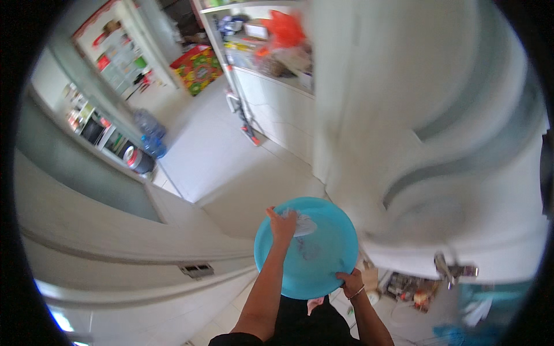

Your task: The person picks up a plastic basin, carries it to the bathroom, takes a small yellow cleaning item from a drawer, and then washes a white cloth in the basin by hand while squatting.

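Note:
A round light-blue plastic basin [320,272] is held up in front of my body, between white doors. My right hand [351,282] grips its near right rim, with the thumb over the inside edge. My left hand [283,225] is at the far left of the basin, over its inner side, fingers bent around a whitish, partly see-through crumpled item [305,225], perhaps thin plastic or cloth. The fingertips of this hand are partly hidden. A faint darker patch shows on the basin's bottom.
A white door with a metal lever handle [456,271] stands close on the right. At the left is a door frame with a strike plate [197,270]. Ahead, a stick vacuum [242,112] leans by a loaded shelf [277,75]; large blue water bottles [152,145] stand by a doorway.

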`<action>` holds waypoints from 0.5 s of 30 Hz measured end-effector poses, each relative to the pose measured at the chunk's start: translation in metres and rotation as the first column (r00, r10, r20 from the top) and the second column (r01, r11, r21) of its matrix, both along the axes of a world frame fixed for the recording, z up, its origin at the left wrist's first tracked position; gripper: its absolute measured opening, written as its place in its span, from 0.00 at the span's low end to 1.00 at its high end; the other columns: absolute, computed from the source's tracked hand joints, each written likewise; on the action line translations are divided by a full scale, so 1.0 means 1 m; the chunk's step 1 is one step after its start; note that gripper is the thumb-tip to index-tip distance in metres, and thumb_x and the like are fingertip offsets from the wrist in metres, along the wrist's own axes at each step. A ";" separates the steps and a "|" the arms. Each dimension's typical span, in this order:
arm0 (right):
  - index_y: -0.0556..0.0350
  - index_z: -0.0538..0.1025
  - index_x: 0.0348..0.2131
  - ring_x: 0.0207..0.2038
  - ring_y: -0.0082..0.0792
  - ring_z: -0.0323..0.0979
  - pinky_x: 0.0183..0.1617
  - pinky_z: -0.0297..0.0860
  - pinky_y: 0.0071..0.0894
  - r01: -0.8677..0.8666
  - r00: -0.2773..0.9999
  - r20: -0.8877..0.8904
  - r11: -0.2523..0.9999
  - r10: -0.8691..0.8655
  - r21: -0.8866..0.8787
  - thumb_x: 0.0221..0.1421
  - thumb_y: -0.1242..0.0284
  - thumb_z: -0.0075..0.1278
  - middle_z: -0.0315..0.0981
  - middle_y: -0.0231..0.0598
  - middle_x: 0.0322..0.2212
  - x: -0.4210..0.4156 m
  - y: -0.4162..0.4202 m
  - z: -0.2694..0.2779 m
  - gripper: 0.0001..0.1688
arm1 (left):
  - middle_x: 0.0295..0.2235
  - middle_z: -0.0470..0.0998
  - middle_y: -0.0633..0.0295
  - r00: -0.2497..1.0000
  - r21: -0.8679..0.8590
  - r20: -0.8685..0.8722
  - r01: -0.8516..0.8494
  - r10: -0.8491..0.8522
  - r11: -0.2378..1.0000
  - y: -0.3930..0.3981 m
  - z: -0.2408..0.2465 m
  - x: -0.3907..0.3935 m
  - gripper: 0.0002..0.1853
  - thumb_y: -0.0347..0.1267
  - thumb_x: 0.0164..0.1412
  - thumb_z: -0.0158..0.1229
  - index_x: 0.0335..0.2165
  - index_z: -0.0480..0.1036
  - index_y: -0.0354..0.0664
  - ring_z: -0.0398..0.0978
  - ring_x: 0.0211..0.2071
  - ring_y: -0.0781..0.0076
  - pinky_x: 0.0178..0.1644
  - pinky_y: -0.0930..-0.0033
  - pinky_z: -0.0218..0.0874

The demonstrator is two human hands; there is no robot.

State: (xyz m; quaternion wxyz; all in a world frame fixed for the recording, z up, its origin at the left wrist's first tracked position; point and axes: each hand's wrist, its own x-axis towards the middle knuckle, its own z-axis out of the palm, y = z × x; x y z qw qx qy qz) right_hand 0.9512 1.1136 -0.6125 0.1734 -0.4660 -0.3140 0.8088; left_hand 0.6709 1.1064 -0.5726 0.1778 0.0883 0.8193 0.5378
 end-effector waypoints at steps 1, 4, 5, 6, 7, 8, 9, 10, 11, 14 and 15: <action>0.68 0.68 0.40 0.30 0.39 0.71 0.30 0.70 0.37 -0.070 0.998 0.005 0.998 0.070 0.004 0.38 0.82 0.50 0.70 0.43 0.31 -0.029 0.023 0.007 0.23 | 0.33 0.67 0.41 0.999 -0.007 -0.022 -0.050 0.050 0.999 0.007 0.002 -0.026 0.34 0.34 0.42 0.58 0.44 0.51 0.33 0.68 0.35 0.49 0.37 0.56 0.60; 0.66 0.68 0.39 0.29 0.37 0.71 0.30 0.70 0.34 -0.099 0.995 -0.008 0.992 0.100 0.079 0.35 0.83 0.50 0.70 0.41 0.30 -0.109 0.086 0.011 0.24 | 0.34 0.67 0.40 0.991 0.057 0.007 -0.136 0.136 0.989 0.035 0.009 -0.101 0.35 0.35 0.42 0.58 0.45 0.50 0.32 0.68 0.37 0.48 0.40 0.56 0.59; 0.66 0.69 0.39 0.29 0.37 0.70 0.30 0.70 0.33 -0.105 0.994 0.002 0.987 0.105 0.121 0.35 0.83 0.50 0.70 0.41 0.30 -0.130 0.110 0.010 0.24 | 0.35 0.66 0.39 0.986 0.079 0.040 -0.164 0.161 0.983 0.044 0.010 -0.120 0.35 0.35 0.42 0.58 0.45 0.50 0.31 0.68 0.37 0.47 0.41 0.56 0.59; 0.65 0.69 0.37 0.28 0.36 0.70 0.28 0.69 0.32 -0.209 0.978 0.006 0.976 0.209 0.065 0.34 0.83 0.51 0.70 0.41 0.30 -0.154 0.134 0.027 0.23 | 0.36 0.66 0.38 0.978 0.093 0.054 -0.208 0.204 0.974 0.048 0.016 -0.132 0.35 0.35 0.42 0.58 0.45 0.50 0.30 0.67 0.38 0.47 0.42 0.57 0.59; 0.66 0.69 0.37 0.29 0.37 0.70 0.28 0.69 0.33 -0.336 0.941 0.053 0.941 0.334 0.041 0.33 0.82 0.51 0.69 0.41 0.30 -0.179 0.160 0.034 0.24 | 0.36 0.66 0.38 0.972 0.116 0.054 -0.234 0.229 0.965 0.062 0.034 -0.155 0.35 0.35 0.43 0.58 0.45 0.50 0.30 0.67 0.39 0.46 0.43 0.57 0.58; 0.67 0.69 0.36 0.28 0.37 0.70 0.26 0.69 0.32 -0.350 0.937 0.021 0.936 0.350 0.025 0.32 0.82 0.52 0.69 0.41 0.29 -0.202 0.176 0.042 0.23 | 0.37 0.65 0.37 0.966 0.139 0.054 -0.258 0.253 0.956 0.072 0.044 -0.176 0.35 0.36 0.43 0.58 0.44 0.50 0.29 0.66 0.39 0.46 0.44 0.57 0.57; 0.67 0.68 0.35 0.27 0.36 0.70 0.25 0.68 0.32 -0.362 0.932 -0.020 0.932 0.362 0.012 0.32 0.81 0.52 0.69 0.40 0.28 -0.235 0.189 0.060 0.23 | 0.37 0.65 0.37 0.951 0.120 0.034 -0.308 0.306 0.944 0.074 0.042 -0.200 0.35 0.36 0.43 0.58 0.44 0.50 0.29 0.66 0.40 0.46 0.44 0.57 0.57; 0.67 0.68 0.35 0.26 0.36 0.70 0.25 0.68 0.32 -0.412 0.911 -0.009 0.911 0.413 0.018 0.32 0.81 0.52 0.69 0.40 0.28 -0.260 0.204 0.060 0.23 | 0.37 0.65 0.37 0.937 0.104 0.022 -0.349 0.349 0.931 0.078 0.034 -0.222 0.35 0.36 0.43 0.58 0.44 0.50 0.28 0.66 0.40 0.47 0.45 0.58 0.56; 0.67 0.68 0.35 0.25 0.36 0.70 0.25 0.68 0.32 -0.461 0.887 0.002 0.887 0.461 0.022 0.32 0.81 0.52 0.69 0.40 0.27 -0.284 0.222 0.056 0.23 | 0.37 0.65 0.38 0.920 0.088 0.008 -0.390 0.391 0.917 0.081 0.027 -0.242 0.34 0.36 0.43 0.58 0.44 0.50 0.28 0.66 0.41 0.47 0.46 0.58 0.56; 0.72 0.67 0.37 0.32 0.43 0.69 0.35 0.68 0.39 -0.598 0.801 0.021 0.799 0.598 0.070 0.33 0.82 0.50 0.68 0.46 0.32 -0.375 0.276 0.054 0.25 | 0.37 0.65 0.38 0.867 0.067 -0.013 -0.497 0.499 0.865 0.094 0.038 -0.314 0.34 0.36 0.43 0.58 0.43 0.50 0.28 0.66 0.40 0.47 0.46 0.58 0.56; 0.73 0.66 0.39 0.36 0.46 0.68 0.39 0.68 0.43 -0.636 0.771 0.023 0.767 0.636 0.086 0.33 0.83 0.49 0.68 0.49 0.34 -0.406 0.290 0.052 0.26 | 0.37 0.65 0.39 0.848 0.062 -0.038 -0.527 0.529 0.848 0.097 0.044 -0.337 0.34 0.36 0.43 0.58 0.43 0.50 0.28 0.66 0.40 0.47 0.46 0.58 0.56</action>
